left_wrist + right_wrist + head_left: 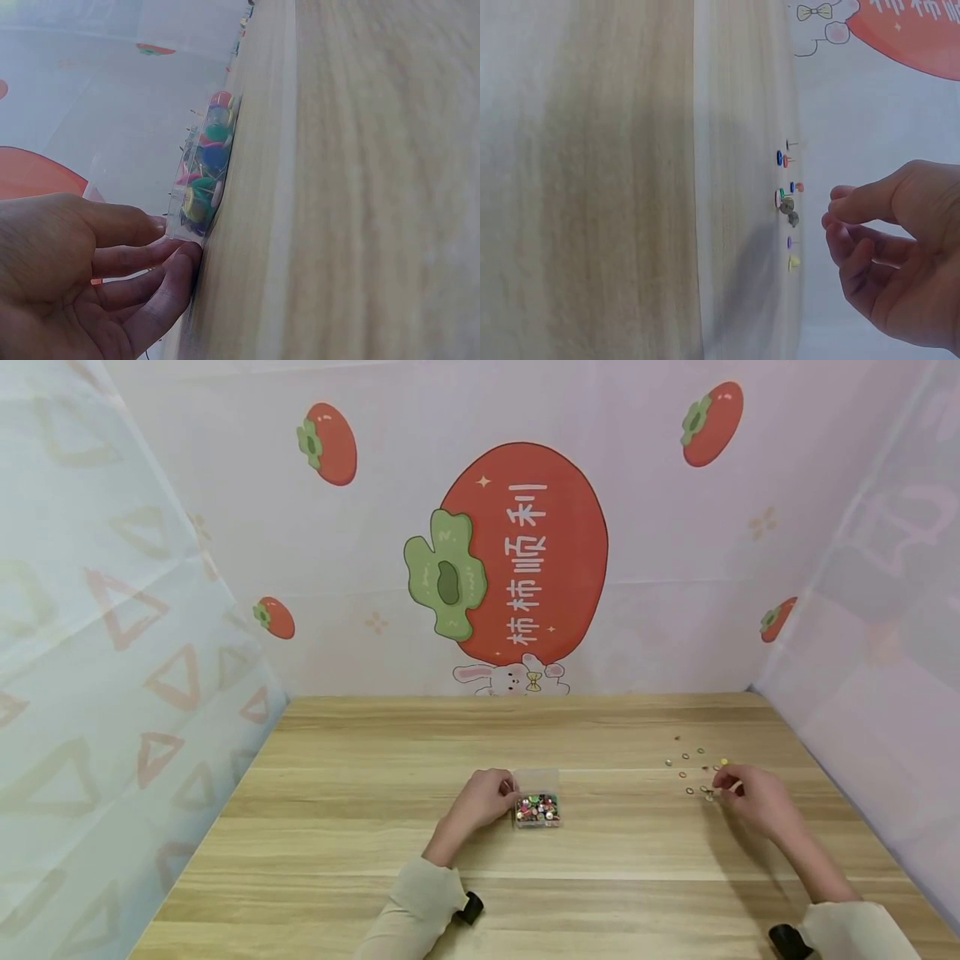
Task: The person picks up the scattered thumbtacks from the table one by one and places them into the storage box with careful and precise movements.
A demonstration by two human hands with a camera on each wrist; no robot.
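Box: small clear plastic box [537,802] filled with coloured round-headed push pins sits near the middle of the light wooden tabletop [360,827], its lid standing open at the far side.
Left hand: left hand [483,797] rests on the table at the box's left side; in the left wrist view its fingertips [161,223] touch the box's near corner [196,176], fingers fairly straight and curled round nothing.
Loose pins: scattered push pins [693,764] lie spread out on the wood well to the right of the box, heads down and points up.
Right hand: right hand [753,797] is at the near edge of that scatter; in the right wrist view thumb and forefinger [859,204] are brought together just beside the pins [787,202], other fingers loosely curled. Whether a pin is pinched between them cannot be told.
Sleeves: pale beige sleeves [416,902] cover both forearms.
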